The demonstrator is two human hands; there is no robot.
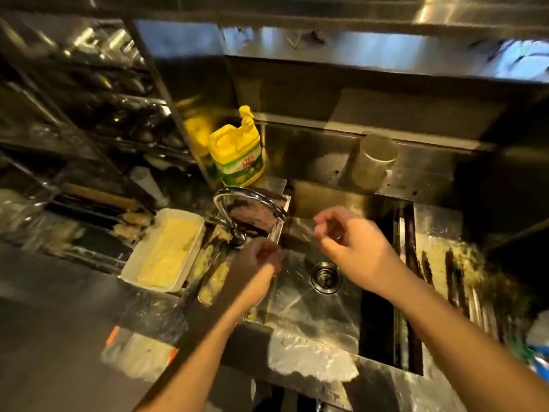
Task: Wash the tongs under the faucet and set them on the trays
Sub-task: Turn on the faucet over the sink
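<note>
Both hands are held over the stainless-steel sink basin (297,307), below the curved chrome faucet (237,200). The left hand (255,260) is loosely curled at the basin's left rim beside the faucet base; whether it grips anything cannot be told through the blur. The right hand (353,245) is half-open and holds nothing. No tongs can be identified near either hand.
</note>
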